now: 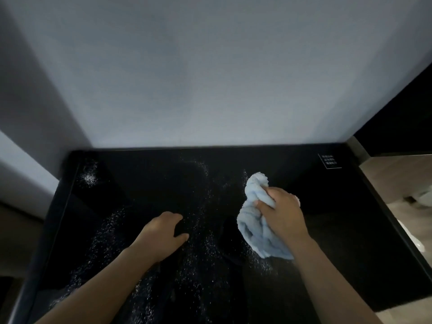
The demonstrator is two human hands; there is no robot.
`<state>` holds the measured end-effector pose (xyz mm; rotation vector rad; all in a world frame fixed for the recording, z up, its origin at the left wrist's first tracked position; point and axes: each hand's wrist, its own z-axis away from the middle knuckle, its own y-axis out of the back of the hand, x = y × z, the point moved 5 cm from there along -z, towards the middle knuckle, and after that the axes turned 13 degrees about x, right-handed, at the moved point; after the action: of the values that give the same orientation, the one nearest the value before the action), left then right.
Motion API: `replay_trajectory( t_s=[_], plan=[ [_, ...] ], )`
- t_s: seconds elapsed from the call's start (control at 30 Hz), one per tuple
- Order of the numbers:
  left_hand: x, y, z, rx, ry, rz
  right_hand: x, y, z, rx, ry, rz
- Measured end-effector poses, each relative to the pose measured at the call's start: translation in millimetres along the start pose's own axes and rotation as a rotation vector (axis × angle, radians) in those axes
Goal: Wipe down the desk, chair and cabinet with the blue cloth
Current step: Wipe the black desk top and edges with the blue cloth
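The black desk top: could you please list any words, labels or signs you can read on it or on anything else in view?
Label at the far right corner of the desk: three short lines of white characters in a thin white frame, too small and blurred to read.
Cloth, wall: no text.

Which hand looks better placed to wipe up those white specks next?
The right hand: it already grips the blue cloth beside the specks. The left hand rests bare on the black surface.
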<state>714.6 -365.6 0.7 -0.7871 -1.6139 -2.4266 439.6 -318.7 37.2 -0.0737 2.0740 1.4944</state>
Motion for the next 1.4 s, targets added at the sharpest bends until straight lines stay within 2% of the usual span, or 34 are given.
replay_trajectory(
  t_s=[0.3, 0.43, 0.7, 0.83, 1.0, 1.4],
  plan=[
    [18.1, -39.6, -94.6, -0.019, 0.098, -0.088, 36.7, -60.4, -128.5, -0.134, 0.000, 0.041],
    [10.4, -64.3, -126.2, -0.057, 0.162, -0.226, 47.2, -93.2, -174.0, -0.118, 0.062, 0.135],
    [-7.3, -94.9, -149.6, -0.127, 0.197, -0.373, 68.3, -145.7, -247.8, -0.135, 0.055, 0.089],
    [-9.2, -102.4, -152.2, -0.134, 0.216, -0.398, 76.7, -173.4, -263.6, -0.191, 0.060, 0.197],
    [-9.9, -107.7, -155.1, -0.141, 0.224, -0.412, 84.2, -199.1, -265.4, -0.138, 0.155, 0.249],
    [-10.4, -110.1, -155.4, -0.146, 0.211, -0.426, 96.5, -205.2, -231.7, -0.060, 0.192, 0.231]
  ],
)
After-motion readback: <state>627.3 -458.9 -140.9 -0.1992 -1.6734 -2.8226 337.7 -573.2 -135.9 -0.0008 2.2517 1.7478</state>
